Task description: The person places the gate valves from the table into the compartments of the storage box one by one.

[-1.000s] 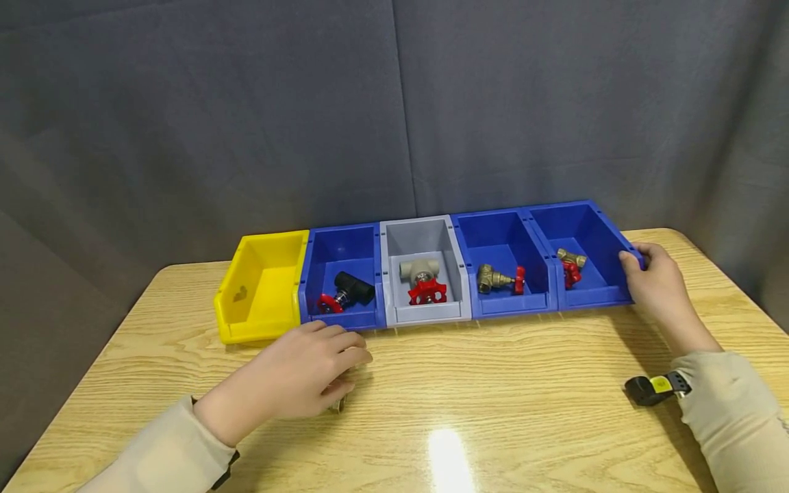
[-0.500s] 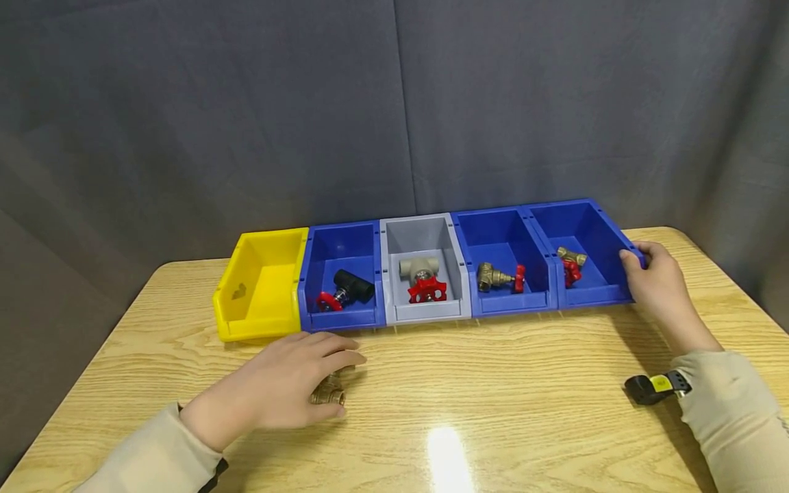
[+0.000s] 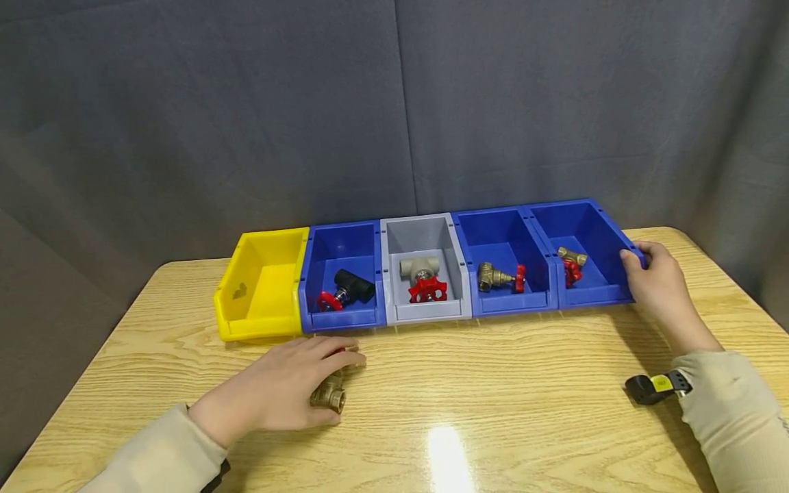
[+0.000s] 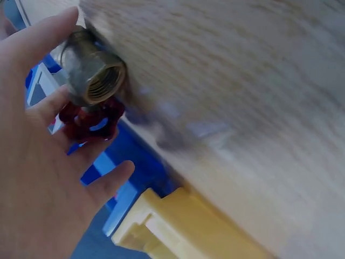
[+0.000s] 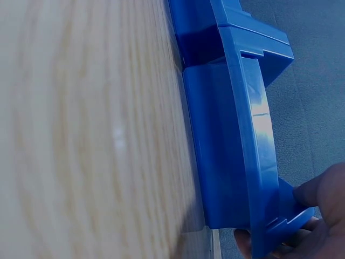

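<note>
In the head view my left hand (image 3: 277, 387) is low over the table in front of the left bins, its thumb and fingers around a brass valve (image 3: 329, 394). The left wrist view shows the valve's threaded opening (image 4: 105, 83) and its red handwheel (image 4: 91, 121), with the thumb along the body and fingers behind the wheel. My right hand (image 3: 662, 284) grips the right side of the end blue bin (image 3: 594, 296), thumb on the rim. The right wrist view shows that hand (image 5: 318, 221) at the bin's corner, fingers partly hidden behind it.
Joined in the row are a yellow bin (image 3: 265, 329), a blue bin with a black valve (image 3: 354, 286), a grey bin with a grey valve (image 3: 420, 268) and a blue bin with a brass valve (image 3: 493, 277). The end bin holds another valve (image 3: 572, 257). A grey curtain (image 3: 308, 116) hangs behind.
My left hand has moved slightly left and nearer, and its thumb and fingers have spread wider, so more of the brass valve shows. The valve has turned a little. My right hand stays on the bin.
</note>
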The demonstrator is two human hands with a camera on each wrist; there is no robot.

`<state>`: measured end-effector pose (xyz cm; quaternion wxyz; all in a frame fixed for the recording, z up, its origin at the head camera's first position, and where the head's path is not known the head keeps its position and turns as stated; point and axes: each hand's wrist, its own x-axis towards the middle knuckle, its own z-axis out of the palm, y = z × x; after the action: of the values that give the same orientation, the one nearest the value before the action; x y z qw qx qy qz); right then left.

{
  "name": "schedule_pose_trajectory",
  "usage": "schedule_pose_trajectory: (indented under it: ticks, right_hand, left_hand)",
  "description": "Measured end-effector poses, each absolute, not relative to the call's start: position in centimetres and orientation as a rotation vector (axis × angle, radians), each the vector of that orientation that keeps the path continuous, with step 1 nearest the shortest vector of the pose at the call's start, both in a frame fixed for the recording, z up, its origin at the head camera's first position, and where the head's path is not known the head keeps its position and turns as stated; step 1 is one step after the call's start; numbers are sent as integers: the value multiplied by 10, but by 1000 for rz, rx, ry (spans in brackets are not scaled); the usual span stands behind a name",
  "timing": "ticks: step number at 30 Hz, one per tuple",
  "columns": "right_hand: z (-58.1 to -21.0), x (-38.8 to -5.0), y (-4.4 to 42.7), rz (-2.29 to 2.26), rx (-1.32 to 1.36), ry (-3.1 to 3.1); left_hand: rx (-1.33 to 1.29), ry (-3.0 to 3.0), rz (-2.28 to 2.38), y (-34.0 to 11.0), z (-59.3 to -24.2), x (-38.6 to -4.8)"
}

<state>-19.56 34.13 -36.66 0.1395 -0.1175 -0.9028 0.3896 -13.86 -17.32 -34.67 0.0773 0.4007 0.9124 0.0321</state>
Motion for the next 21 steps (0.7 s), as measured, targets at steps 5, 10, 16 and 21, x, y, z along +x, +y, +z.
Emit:
schedule_pose_trajectory:
  ticks: [5,10,16,21]
  right_hand:
    - [-366,-195,341,1123,-345,-2605]
    - [-367,-196,341,1129,-351,-2604]
    - [-368,-197,341,1135,-347,-2603]
    - [-368,-197,342,1137,-346,-2604]
  left_hand:
    - [1167,2713,122,-172,-351,-142]
    - [1177,2720,135,-171,-351,-142]
    - [1202,2739,137,-172,-352,-142]
    - [1232,2760,136,-173,-352,-143]
